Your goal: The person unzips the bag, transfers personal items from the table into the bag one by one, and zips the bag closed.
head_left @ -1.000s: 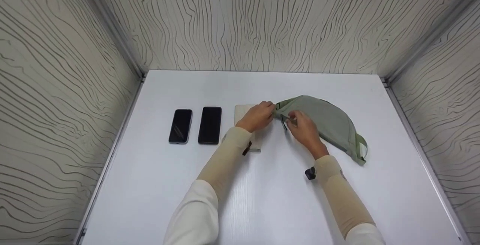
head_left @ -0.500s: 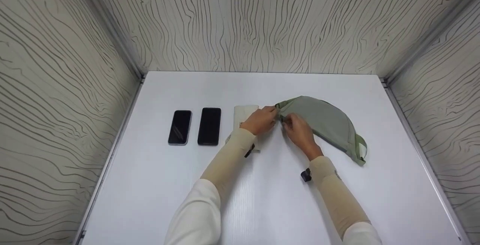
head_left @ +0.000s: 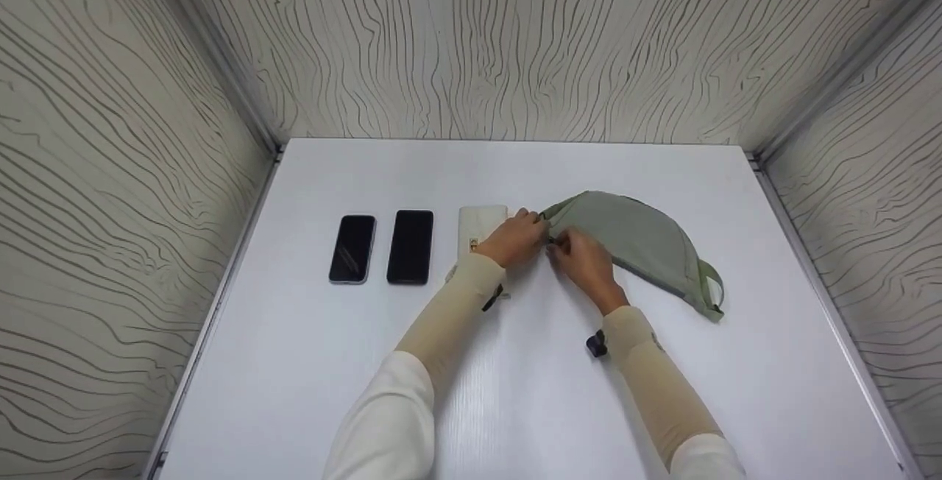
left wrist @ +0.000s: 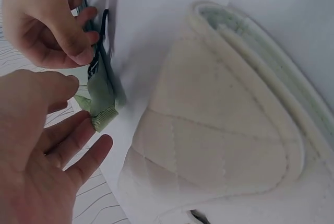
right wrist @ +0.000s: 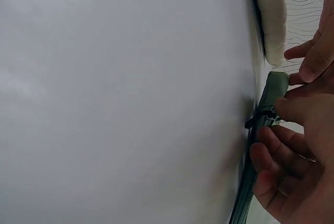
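A sage-green waist bag (head_left: 640, 233) lies on the white table, its curved side toward the back. At its left end, my left hand (head_left: 519, 237) holds the bag's corner between thumb and fingers. Close beside it, my right hand (head_left: 585, 259) pinches the dark zipper pull (right wrist: 269, 113) with thumb and forefinger, the other fingers curled. The zipper runs along the bag's near edge and looks closed where it shows. A cream quilted wallet (left wrist: 214, 114) lies under my left wrist, partly hidden by it in the head view.
Two black-screened phones (head_left: 352, 248) lie side by side left of the wallet. The bag's green strap (head_left: 712, 281) loops out at its right end. Wood-grain patterned panels (head_left: 471, 46) enclose the table (head_left: 530, 406) at the back and both sides.
My right hand has moved left and slightly nearer along the bag's edge, up to my left hand. The left hand has shifted slightly right and nearer, uncovering more of the wallet.
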The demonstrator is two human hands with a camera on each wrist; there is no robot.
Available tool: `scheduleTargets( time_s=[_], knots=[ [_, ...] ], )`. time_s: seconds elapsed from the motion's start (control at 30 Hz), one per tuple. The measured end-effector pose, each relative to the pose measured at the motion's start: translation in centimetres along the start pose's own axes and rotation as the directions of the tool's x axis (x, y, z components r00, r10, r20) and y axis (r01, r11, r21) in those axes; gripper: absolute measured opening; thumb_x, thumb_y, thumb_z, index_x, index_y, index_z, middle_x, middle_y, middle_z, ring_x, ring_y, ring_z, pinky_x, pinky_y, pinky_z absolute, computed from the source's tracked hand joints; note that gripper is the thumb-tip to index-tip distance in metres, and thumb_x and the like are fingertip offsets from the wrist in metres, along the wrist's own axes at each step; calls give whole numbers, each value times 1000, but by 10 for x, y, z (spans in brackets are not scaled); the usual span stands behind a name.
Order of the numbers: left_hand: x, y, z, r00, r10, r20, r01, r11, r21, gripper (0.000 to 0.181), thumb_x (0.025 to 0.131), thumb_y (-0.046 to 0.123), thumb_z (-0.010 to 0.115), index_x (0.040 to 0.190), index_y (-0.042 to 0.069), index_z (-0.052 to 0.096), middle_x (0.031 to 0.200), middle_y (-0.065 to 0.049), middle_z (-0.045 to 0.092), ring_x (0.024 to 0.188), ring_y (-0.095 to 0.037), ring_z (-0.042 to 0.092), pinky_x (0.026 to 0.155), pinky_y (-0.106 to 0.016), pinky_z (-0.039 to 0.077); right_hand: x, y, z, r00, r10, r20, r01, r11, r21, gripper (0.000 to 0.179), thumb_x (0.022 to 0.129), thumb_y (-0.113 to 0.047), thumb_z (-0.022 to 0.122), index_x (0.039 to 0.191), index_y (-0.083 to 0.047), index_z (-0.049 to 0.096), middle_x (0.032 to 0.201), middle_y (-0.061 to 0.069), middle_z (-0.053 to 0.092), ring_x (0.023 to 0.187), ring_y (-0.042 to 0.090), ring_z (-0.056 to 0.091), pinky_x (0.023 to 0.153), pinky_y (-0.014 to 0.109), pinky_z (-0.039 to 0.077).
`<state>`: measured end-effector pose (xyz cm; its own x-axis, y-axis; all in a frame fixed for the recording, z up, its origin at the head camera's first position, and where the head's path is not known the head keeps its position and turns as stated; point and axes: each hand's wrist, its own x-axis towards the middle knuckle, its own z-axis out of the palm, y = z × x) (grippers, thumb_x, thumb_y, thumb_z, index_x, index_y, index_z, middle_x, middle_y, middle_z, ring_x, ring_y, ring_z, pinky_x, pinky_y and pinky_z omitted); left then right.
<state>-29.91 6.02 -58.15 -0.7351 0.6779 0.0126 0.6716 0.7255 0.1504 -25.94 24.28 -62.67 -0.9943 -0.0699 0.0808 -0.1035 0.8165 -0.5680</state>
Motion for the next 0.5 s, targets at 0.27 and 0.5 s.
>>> scheduleTargets(
  time_s=[0.27,0.5],
  knots=[
    [1,2,7,1000,14,2,-14,995,99,27,112,18,54,130,5,69,125,-11,71,112,-25,68,95,-35,59,-3,-1,2,1000,-4,22,5,999,-52,20,100,-25,75,104,-6,71,97,12,74,86,28,67,80,50,55],
    [0,5,11,1000,-7,11,5,992,126,25,111,11,53,127,4,72,122,-12,73,111,-24,70,93,-34,60,-3,-1,3,1000,-11,19,13,997,-82,16,99,-22,72,100,-6,71,93,11,73,82,27,65,78,50,55]
  ],
)
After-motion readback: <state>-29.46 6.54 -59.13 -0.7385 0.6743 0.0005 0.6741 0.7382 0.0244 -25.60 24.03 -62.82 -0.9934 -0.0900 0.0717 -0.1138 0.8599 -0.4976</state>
